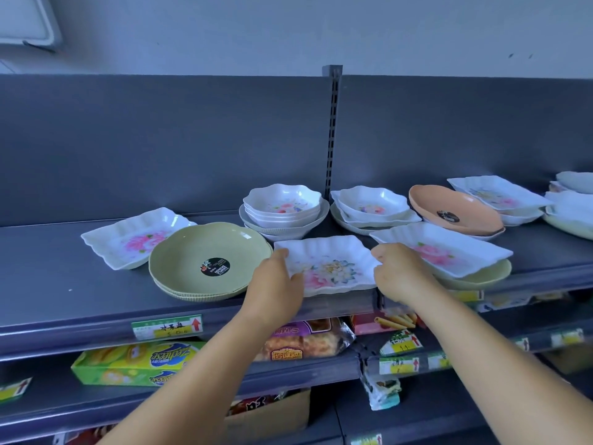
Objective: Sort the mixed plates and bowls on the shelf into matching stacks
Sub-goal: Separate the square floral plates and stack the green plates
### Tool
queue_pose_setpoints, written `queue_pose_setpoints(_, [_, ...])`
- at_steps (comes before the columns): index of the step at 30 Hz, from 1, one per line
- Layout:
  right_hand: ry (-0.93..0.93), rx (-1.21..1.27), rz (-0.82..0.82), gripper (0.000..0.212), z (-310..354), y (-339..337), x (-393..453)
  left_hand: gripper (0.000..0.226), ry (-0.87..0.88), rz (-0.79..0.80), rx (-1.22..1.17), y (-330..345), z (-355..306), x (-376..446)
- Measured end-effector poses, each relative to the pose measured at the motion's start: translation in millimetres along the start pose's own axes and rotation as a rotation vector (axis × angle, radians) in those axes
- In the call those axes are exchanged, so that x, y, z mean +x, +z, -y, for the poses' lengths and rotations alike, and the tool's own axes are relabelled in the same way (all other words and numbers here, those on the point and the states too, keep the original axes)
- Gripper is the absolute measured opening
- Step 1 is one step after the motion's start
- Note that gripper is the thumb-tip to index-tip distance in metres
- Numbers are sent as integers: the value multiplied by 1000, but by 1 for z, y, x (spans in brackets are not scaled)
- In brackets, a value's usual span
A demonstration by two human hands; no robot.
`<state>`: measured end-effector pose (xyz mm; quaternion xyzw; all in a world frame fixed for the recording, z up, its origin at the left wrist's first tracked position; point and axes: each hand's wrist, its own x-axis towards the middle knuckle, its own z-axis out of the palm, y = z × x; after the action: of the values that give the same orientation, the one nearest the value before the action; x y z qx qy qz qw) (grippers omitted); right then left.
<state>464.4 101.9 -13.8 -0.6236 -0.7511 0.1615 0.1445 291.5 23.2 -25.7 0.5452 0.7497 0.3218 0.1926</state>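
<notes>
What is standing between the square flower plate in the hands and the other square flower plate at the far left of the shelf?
The green round plates lie directly between them. Both hands, left and right, grip the square flower plate; the matching plate at the far left lies partly behind that green stack, so the held plate would likely have to pass over it.

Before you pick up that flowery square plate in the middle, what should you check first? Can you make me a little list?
1. Both hands on the plate: the left hand and the right hand each hold an edge of the white floral square plate. Ok.
2. Nothing on top of it: its face is bare. Ok.
3. Firm grip: fingertips under the rims are hidden. Cannot tell.
4. Plate well on the shelf: it sits right at the shelf front edge. Not ok, lift carefully.
5. Matching plate to join: a similar square plate with pink flower lies far left, partly under the green round plates. Not ok, free it first.
</notes>
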Motion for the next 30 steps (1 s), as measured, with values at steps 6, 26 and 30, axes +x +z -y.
queue_pose_setpoints(6, [-44, 130, -48, 26, -11, -8, -4, 54, -41, -78, -129, 4, -4, -8])
queue_pose_setpoints(26, [-391, 526, -83, 24, 54, -24, 7, 24, -117, -488, -297, -64, 8, -24])
queue_pose_setpoints(30, [-400, 544, -27, 27, 102, -10, 13, 26, -182, -552, -308, -94, 37, -22])
